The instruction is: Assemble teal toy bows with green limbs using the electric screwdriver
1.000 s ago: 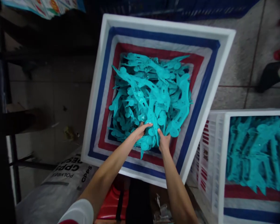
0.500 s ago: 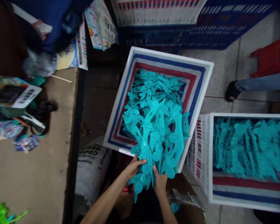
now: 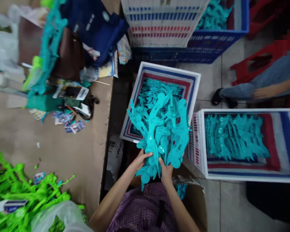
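Observation:
Between my two hands I carry a thick bundle of turquoise plastic parts (image 3: 157,129), long and flat with rounded ends and small holes. My left hand (image 3: 143,159) grips its lower left side, the thumb lying on top. On the lower right, my right hand (image 3: 166,168) is closed round it, thumb also on top; the other fingers are mostly hidden underneath. The bundle is above the near edge of a white crate (image 3: 195,87) lined with striped cloth. More turquoise parts (image 3: 157,85) of the same kind lie inside that crate.
Right of me, another white crate (image 3: 251,176) holds rows of turquoise parts. Stacked crates (image 3: 159,35) stand beyond. The table (image 3: 87,151) on the left carries bright green parts (image 3: 19,190), bags and cards. At the right a person's leg (image 3: 241,91) is beside a red stool (image 3: 253,61).
The view has swung left and back, bringing more of the table and my checked clothing into sight. Both hands keep hold of the bundle, which now sits nearer my body, relative to the crate.

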A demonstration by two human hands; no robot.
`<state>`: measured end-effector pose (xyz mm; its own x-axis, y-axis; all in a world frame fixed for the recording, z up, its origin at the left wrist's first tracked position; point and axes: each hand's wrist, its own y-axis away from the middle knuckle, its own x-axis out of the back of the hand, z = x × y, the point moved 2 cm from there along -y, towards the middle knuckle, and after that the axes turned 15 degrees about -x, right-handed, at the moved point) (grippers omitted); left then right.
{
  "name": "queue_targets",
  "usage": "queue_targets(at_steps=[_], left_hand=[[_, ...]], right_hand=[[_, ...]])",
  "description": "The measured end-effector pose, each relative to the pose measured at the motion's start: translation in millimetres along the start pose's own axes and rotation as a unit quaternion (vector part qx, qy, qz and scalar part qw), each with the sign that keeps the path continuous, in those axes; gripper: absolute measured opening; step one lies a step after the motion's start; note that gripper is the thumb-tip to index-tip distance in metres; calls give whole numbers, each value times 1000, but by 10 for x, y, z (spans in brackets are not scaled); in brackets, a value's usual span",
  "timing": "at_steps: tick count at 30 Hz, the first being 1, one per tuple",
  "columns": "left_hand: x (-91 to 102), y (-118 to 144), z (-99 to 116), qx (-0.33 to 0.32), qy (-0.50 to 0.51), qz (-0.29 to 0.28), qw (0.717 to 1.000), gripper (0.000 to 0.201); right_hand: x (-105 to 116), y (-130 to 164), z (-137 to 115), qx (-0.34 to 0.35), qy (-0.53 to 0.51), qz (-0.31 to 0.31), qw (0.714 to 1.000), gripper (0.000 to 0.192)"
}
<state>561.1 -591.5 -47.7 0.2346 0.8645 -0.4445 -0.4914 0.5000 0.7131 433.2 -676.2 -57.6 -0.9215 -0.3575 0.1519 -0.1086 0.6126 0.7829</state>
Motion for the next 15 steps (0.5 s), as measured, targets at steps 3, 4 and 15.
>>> queue_targets(at_steps=[3,4,15], left_hand=[[-70,102,58,-1,20,-14,1000,89],[-89,110,66,-2,29,-17,999,91],[-254,416,19,-78,56,-71,993,70]], right_hand=[[44,56,-33,19,8,-7,1000,89],[51,45,-36,23,13,-8,1000,90],[238,356,-245,67,108,9,992,82]])
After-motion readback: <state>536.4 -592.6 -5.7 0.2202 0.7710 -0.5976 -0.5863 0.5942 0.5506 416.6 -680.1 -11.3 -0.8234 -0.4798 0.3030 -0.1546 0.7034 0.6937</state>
